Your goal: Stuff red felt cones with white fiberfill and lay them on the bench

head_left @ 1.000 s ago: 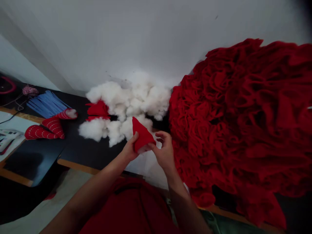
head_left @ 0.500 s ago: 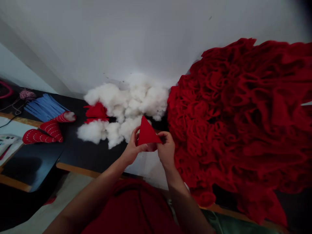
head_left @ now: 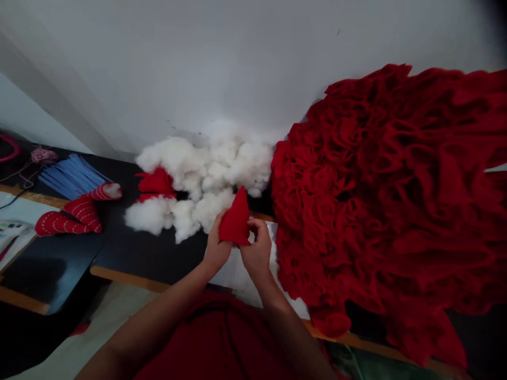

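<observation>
Between my hands, in front of me, stands a red felt cone (head_left: 236, 219) with its point upward and its wide end down. My left hand (head_left: 217, 244) wraps the cone's left side, some fingers hidden behind or under the felt. My right hand (head_left: 258, 245) pinches the lower right edge with bent fingers. Just beyond the cone lies a heap of white fluffy stuffing (head_left: 209, 166). Close by on my right rises a big pile of red felt pieces (head_left: 380, 200).
Red felt pieces (head_left: 156, 181) lie among the stuffing. To the left are white-stitched red cones (head_left: 81, 214), one showing stuffing, blue strips (head_left: 73, 174) and a yarn ball (head_left: 44, 154). The black table (head_left: 146, 258) has a wooden front edge; a wall stands behind.
The cone has turned and looks narrower and more upright; its open underside no longer shows. My right hand has moved left and inward, closer to my left hand.
</observation>
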Demonstrator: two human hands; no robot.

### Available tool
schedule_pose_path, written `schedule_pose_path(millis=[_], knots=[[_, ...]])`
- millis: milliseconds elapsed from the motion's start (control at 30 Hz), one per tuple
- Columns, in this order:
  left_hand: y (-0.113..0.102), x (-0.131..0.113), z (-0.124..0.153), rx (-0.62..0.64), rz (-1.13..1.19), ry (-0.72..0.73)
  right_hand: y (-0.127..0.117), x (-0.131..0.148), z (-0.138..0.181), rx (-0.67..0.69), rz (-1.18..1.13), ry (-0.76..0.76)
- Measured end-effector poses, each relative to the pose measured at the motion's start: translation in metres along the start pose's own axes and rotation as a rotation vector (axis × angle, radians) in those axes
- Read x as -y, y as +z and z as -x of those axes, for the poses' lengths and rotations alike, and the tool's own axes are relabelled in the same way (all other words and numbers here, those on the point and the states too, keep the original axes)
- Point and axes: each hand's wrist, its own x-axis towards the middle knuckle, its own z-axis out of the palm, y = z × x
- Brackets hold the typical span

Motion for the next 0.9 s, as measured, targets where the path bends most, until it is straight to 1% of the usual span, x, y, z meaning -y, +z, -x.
schedule_pose_path(millis=[67,167,267,367,433,533,600,700,800,900], knots=[[0.002,-0.002,0.0,-0.016,-0.025,0.026,0.001,0.001,0.002,-0.022,0.044,-0.037],[0.001,-0.004,-0.001,-0.023,-0.096,0.051,-0.001,0.002,0.0,-0.01,0.118,-0.07],[-0.002,-0.007,-0.004,-0.024,-0.152,0.064,-0.006,0.003,-0.006,-0.042,0.169,-0.043],[-0.004,-0.007,-0.006,-0.024,-0.169,0.078,-0.009,0.005,-0.01,-0.064,0.133,0.004],[-0.005,-0.006,-0.007,-0.02,-0.159,0.084,-0.009,0.007,-0.011,-0.01,0.036,0.057],[-0.005,-0.003,-0.006,-0.004,-0.167,0.088,-0.009,0.008,-0.01,0.141,-0.133,0.163],[-0.006,-0.002,-0.005,0.015,-0.206,0.096,-0.009,0.006,-0.01,0.174,-0.169,0.181],[-0.009,-0.002,-0.006,0.06,-0.258,0.1,-0.011,0.002,-0.008,0.145,-0.105,0.13],[-0.013,0.0,-0.009,0.101,-0.341,0.077,-0.011,-0.001,-0.007,0.129,0.065,0.069],[-0.015,0.003,-0.013,0.055,-0.402,0.08,-0.009,-0.001,-0.007,0.049,0.182,0.062]])
